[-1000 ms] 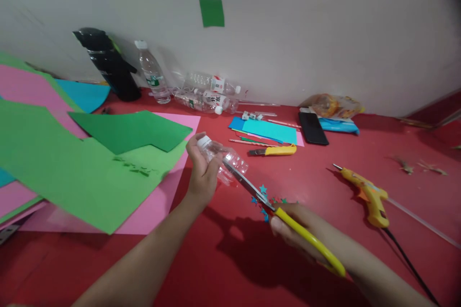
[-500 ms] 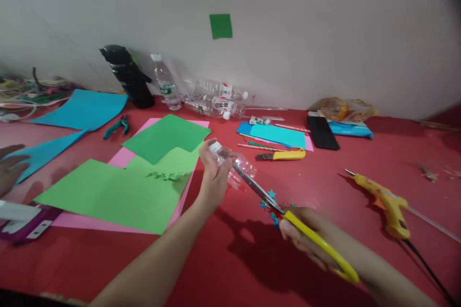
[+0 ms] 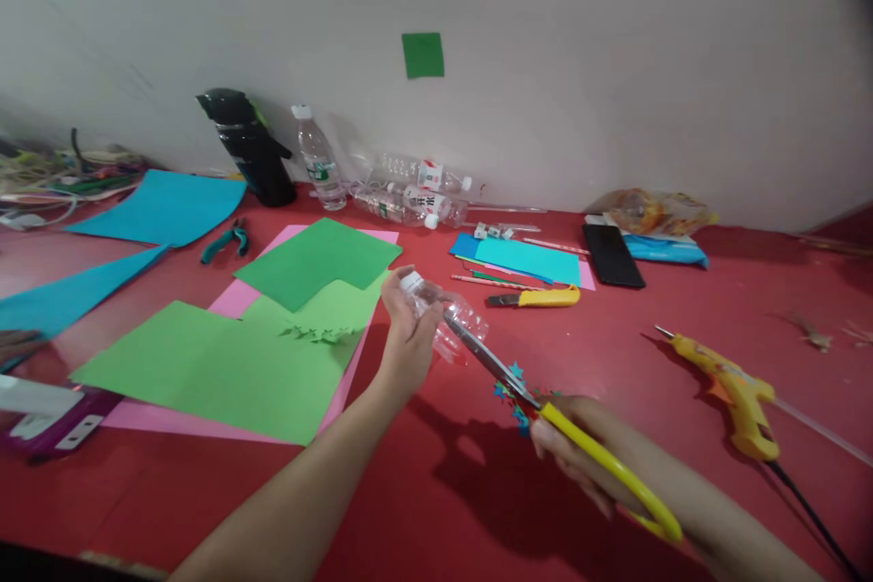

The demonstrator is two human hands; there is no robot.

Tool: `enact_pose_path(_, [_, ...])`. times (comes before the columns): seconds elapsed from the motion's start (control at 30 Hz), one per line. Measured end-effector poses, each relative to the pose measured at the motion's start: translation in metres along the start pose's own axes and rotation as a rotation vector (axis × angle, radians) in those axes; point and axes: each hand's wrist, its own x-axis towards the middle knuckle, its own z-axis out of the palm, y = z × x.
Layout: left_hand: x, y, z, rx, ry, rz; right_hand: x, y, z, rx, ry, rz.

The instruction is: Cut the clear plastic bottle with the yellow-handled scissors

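Scissors (image 3: 577,436), one pair, and one bottle (image 3: 467,315) are held.

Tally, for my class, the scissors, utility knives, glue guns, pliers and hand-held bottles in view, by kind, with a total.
Scissors, in the right hand: 1
Utility knife: 1
Glue gun: 1
Pliers: 1
Bottle, in the left hand: 1
Total: 5

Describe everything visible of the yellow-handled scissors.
The scissors have smooth yellow handles, apparently plastic, and long, silvery, metal-looking blades that look nearly closed. The right hand grips the handles, partly hiding them. The scissors slant away toward the left, their tips at the clear plastic bottle in the left hand; whether they pierce it is unclear.
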Motion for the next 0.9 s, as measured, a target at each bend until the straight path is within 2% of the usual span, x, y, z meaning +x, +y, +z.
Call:
enact_pose_path(0.23, [-0.001, -0.002, 0.000, 0.002, 0.005, 0.011, -0.003, -0.008, 0.000, 0.019, -0.001, 0.040])
enact_pose_path(0.4, [-0.001, -0.006, -0.002, -0.001, -0.036, 0.025, -0.006, -0.016, 0.000, 0.080, -0.024, 0.115])
enact_pose_path(0.7, [-0.003, -0.005, -0.001, -0.019, -0.007, -0.035, -0.002, -0.014, 0.003, 0.112, 0.046, 0.203])
enact_pose_path(0.9, [-0.002, -0.006, 0.001, -0.036, 0.002, -0.052, -0.002, -0.020, 0.002, 0.132, 0.046, 0.147])
